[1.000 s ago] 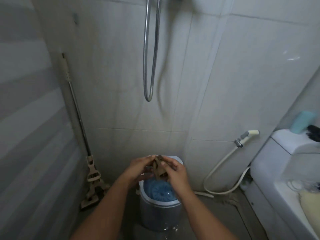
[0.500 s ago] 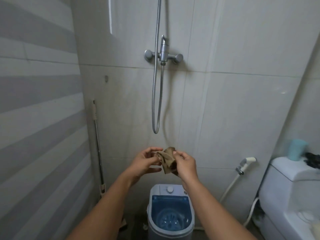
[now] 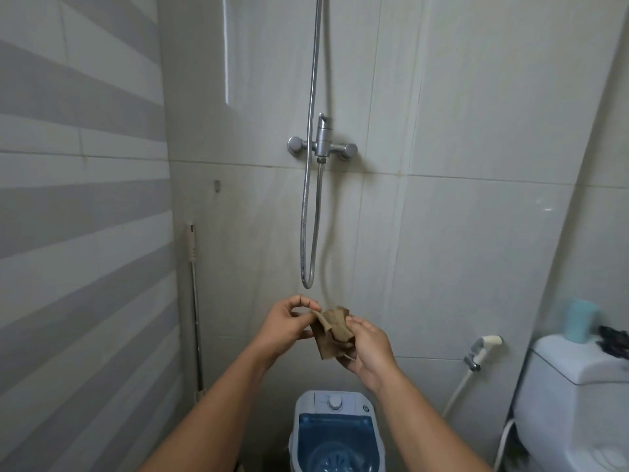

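Note:
A small brown piece of cloth [image 3: 332,332] hangs crumpled between both my hands at chest height, in front of the tiled wall. My left hand [image 3: 287,327] pinches its upper left edge between thumb and fingers. My right hand [image 3: 369,349] grips the cloth's right side, fingers curled round it. Directly below stands a small white and blue washing machine [image 3: 335,434] with its tub open to view.
A shower mixer [image 3: 321,144] with a looped metal hose [image 3: 308,233] is on the wall ahead. A mop handle [image 3: 194,301] leans in the left corner. A white toilet [image 3: 578,403] with a teal cup [image 3: 582,320] and a bidet sprayer [image 3: 483,349] stand at right.
Both hands rose with the cloth from just above the washer tub to chest height. The view tilted upward, bringing the shower mixer into sight.

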Demonstrator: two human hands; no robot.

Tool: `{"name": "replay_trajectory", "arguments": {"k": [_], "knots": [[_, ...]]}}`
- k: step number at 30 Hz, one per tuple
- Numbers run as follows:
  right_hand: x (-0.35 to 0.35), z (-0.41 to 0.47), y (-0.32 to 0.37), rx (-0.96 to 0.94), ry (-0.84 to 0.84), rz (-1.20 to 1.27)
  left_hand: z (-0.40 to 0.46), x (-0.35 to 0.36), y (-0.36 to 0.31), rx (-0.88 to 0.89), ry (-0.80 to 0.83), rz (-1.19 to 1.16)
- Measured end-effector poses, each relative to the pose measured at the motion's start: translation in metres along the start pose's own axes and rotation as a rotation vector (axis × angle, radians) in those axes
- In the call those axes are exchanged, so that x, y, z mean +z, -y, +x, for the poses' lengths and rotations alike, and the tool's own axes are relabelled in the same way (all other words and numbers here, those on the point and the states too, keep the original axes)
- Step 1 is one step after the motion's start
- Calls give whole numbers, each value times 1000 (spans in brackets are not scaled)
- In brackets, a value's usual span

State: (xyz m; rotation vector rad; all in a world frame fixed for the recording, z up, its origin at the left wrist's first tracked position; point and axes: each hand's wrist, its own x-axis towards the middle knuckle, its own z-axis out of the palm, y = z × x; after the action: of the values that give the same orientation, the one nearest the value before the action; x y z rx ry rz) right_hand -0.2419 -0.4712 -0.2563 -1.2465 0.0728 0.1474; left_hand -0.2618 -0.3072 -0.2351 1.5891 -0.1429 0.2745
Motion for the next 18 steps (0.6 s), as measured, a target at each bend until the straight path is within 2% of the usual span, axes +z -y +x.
{"name": "replay_trajectory", "arguments": {"k": [2, 4, 7, 9, 11, 15, 18], "knots": [[0, -1, -1, 21, 10, -53, 4, 0, -2, 19, -34, 30], [3, -3, -1, -43, -20, -143, 10, 0, -5, 52, -80, 87], [8, -11, 4, -342, -50, -309, 17, -4, -9, 60, -155, 211], [13, -18, 10, -465, 108, -336, 21, -7, -12, 53, -150, 251], [24, -18, 13, -444, 237, -413, 23, -13, -17, 50, -126, 288], [37, 0, 23, -477, 122, -485, 17, -29, -39, 63, -76, 362], [48, 9, 41, -432, 177, -447, 9, -47, -62, 46, -8, 345]]}}
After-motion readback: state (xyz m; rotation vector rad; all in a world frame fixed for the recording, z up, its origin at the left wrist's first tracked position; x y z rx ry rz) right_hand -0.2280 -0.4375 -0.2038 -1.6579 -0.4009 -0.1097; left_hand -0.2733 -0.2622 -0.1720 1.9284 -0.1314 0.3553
